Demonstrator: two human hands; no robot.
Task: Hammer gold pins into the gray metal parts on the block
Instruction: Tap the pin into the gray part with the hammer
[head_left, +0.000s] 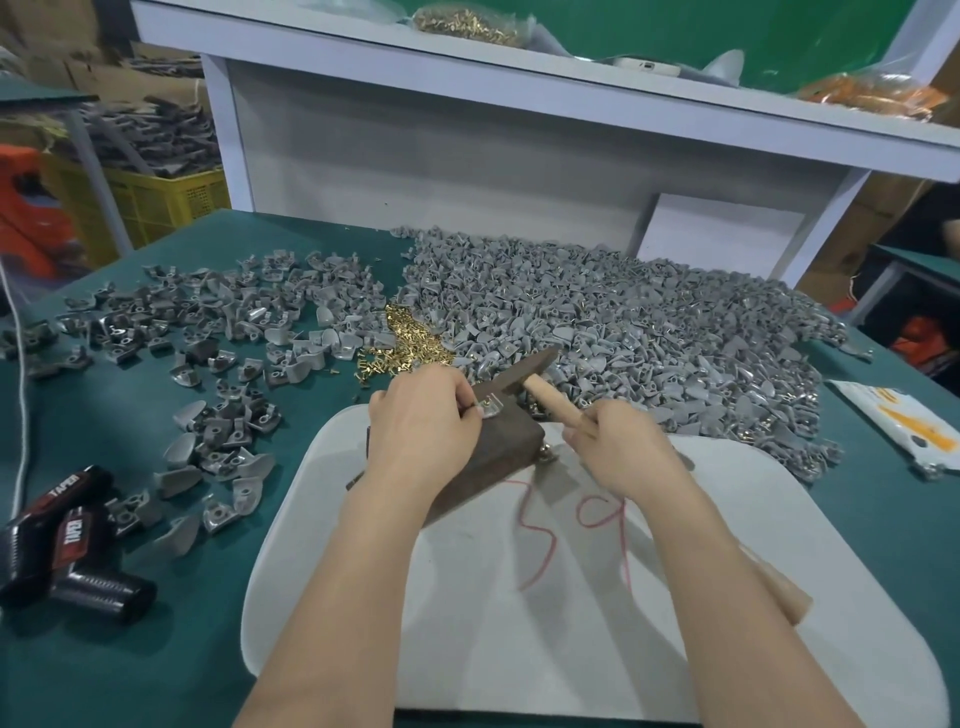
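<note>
Closest to the camera is a white pad (519, 623) with red scribbles on it, lying on the green table (104, 665), both forearms reaching over it. The dark block (501, 447) sits at the pad's far edge. The left hand (423, 415) rests on the block, fingers pinching a small gray metal part (489, 409) on its top face, with a bit of gold showing on the part. The right hand (621, 447) is wrapped around the wooden handle of the hammer (545, 389), with the head hanging just behind the part; can't tell if it's touching. A heap of gold pins (410, 338) lies right past the block, between a scattered batch of gray parts (223, 312) on the left and a huge pile (623, 322) on the right. Two black tools (67, 545) lie at the left edge.
</note>
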